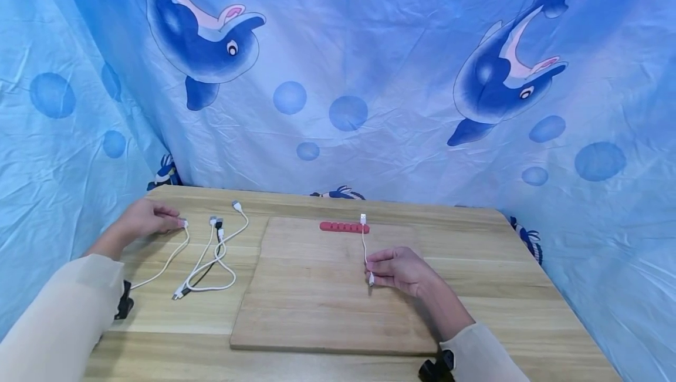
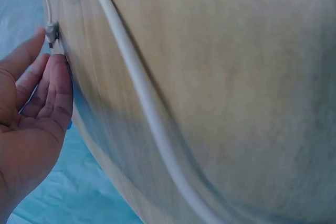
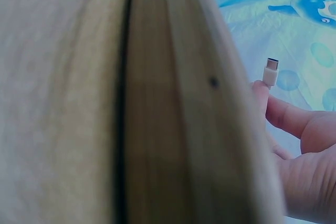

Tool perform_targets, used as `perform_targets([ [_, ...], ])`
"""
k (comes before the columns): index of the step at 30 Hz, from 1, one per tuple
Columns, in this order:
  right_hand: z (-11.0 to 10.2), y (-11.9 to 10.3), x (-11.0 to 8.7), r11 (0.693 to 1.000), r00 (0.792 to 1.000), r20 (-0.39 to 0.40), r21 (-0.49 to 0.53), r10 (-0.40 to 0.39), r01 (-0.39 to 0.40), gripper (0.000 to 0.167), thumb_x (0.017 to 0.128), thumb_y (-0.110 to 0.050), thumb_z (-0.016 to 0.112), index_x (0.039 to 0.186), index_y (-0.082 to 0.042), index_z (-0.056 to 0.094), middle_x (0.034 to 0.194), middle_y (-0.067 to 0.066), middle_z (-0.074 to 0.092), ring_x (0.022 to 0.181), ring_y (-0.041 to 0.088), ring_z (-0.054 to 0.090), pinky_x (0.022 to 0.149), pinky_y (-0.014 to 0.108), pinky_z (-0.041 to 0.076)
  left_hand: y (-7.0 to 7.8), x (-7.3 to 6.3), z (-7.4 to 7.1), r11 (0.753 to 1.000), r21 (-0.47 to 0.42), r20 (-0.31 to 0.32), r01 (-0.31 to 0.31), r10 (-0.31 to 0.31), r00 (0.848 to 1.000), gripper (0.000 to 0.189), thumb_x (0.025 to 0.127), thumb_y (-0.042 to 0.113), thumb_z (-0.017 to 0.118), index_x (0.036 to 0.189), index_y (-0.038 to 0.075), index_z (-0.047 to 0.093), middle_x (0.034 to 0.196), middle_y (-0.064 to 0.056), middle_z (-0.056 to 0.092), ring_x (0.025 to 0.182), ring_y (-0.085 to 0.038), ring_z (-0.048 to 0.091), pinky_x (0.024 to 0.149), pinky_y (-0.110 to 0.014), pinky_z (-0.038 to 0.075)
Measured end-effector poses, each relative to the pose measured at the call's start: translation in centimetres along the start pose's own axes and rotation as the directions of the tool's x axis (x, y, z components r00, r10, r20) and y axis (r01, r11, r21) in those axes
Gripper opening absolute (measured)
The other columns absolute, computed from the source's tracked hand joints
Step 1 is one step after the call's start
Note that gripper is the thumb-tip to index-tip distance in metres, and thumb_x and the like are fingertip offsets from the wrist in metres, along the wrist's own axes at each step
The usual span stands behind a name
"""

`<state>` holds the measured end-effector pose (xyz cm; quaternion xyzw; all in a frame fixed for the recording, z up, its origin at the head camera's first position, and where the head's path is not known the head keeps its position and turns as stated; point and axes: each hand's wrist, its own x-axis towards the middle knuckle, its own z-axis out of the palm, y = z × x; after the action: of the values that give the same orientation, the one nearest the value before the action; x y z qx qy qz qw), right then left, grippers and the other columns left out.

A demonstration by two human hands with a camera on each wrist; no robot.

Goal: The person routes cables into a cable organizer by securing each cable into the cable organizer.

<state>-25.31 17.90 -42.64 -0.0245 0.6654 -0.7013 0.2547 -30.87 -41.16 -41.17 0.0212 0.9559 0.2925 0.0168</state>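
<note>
My right hand [image 1: 398,270] pinches a short white USB cable [image 1: 364,247] near its lower plug, over the wooden board. The cable's upper USB plug [image 1: 362,218] is at the right end of a red cable holder [image 1: 340,227]. In the right wrist view, a USB-C plug [image 3: 271,72] sticks up past the thumb and finger. At the table's far left, my left hand [image 1: 150,217] has its fingertips beside the plug [image 1: 184,223] of another white cable [image 1: 171,259]. In the left wrist view, thumb and fingers stand apart near that plug [image 2: 51,32].
Between the left hand and the wooden board [image 1: 317,323] lie several white cables [image 1: 229,273] and a black cable [image 1: 203,276], partly crossing. The wooden table [image 1: 475,253] is surrounded by a blue dolphin-print cloth [image 1: 348,47].
</note>
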Motion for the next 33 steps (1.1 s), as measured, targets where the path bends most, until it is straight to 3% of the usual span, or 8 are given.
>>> perform_targets([
  [6,0.0,0.0,0.0,1.0,1.0,-0.004,0.006,-0.001,0.001,0.027,0.097,0.007,0.061,0.122,0.018,0.059,0.095,0.013,0.073,0.087,0.021,0.073,0.083,0.033,0.06,0.1,0.1,0.4,1.0,0.004,0.002,0.008,-0.008,1.0,0.065,0.09,0.045,0.077,0.124,-0.009,0.066,0.115,-0.027,0.07,0.105,-0.04,0.063,0.088,-0.051,0.05],
  [11,0.0,0.0,0.0,1.0,1.0,-0.013,0.007,0.004,-0.004,0.029,0.097,0.007,0.062,0.124,0.019,0.058,0.096,0.013,0.073,0.087,0.021,0.073,0.083,0.033,0.06,0.7,0.3,0.8,1.0,0.001,-0.005,-0.014,0.014,1.0,0.057,0.09,0.036,0.08,0.12,-0.011,0.067,0.107,-0.024,0.073,0.102,-0.041,0.066,0.092,-0.058,0.048],
  [20,0.0,-0.2,0.0,1.0,1.0,-0.018,-0.009,0.002,-0.002,0.029,0.098,0.007,0.06,0.125,0.018,0.057,0.098,0.013,0.073,0.089,0.021,0.073,0.084,0.034,0.06,0.8,0.9,1.4,1.0,-0.015,-0.026,-0.014,0.013,1.0,0.052,0.085,0.025,0.084,0.118,-0.011,0.067,0.096,-0.014,0.075,0.089,-0.026,0.068,0.077,-0.032,0.05],
  [28,0.2,0.0,0.1,1.0,1.0,-0.013,-0.005,-0.001,0.001,0.029,0.098,0.009,0.059,0.125,0.018,0.057,0.098,0.014,0.072,0.089,0.022,0.073,0.084,0.034,0.06,0.2,1.4,1.6,0.996,-0.087,-0.034,-0.01,0.007,0.999,0.054,0.083,0.022,0.085,0.123,-0.009,0.066,0.1,-0.01,0.073,0.086,-0.017,0.064,0.07,-0.022,0.05],
  [33,0.3,0.0,-0.1,1.0,1.0,-0.018,-0.005,-0.002,0.002,0.028,0.098,0.009,0.059,0.124,0.019,0.057,0.097,0.014,0.072,0.088,0.021,0.073,0.082,0.033,0.06,1.1,1.1,1.2,0.987,-0.158,-0.011,-0.02,0.018,1.0,0.057,0.086,0.021,0.083,0.128,-0.01,0.06,0.107,-0.014,0.069,0.089,-0.014,0.062,0.073,-0.019,0.05],
])
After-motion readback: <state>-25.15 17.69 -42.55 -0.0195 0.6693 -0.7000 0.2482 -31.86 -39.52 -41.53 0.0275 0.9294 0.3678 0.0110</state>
